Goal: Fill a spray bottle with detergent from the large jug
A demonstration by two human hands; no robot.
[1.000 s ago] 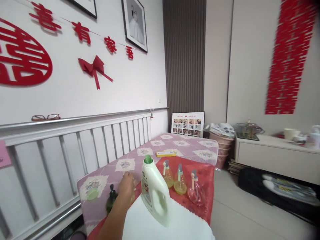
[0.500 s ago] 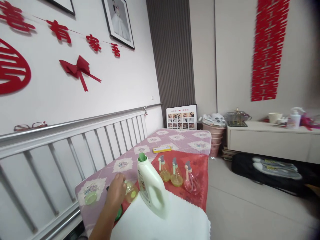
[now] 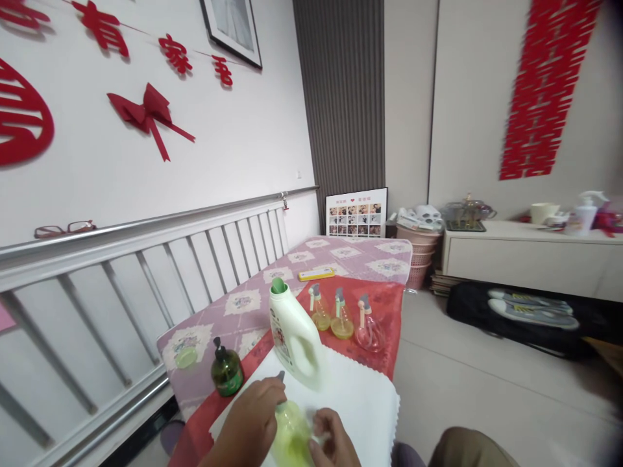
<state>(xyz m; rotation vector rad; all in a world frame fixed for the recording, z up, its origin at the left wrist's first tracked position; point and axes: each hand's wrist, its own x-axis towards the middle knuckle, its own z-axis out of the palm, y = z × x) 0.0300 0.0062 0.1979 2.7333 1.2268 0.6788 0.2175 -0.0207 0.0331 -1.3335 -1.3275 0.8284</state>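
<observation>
My left hand grips a small yellow-green spray bottle low over the white cloth. My right hand touches the same bottle from the right, its fingers curled at the bottle's side. Just behind them stands a white detergent jug with a green spout. A dark green pump bottle sits to the left on the red cloth. Three small spray bottles, two yellow and one pink, stand in a row farther back.
The bed has a purple patterned cover with a yellow flat object and a green cap on it. A white slatted headboard carries glasses. Baskets, a white cabinet and a dark bag stand right.
My left hand lifted the yellow-green bottle from beside the jug and brought it near me over the white cloth. My right hand came into view and met it.
</observation>
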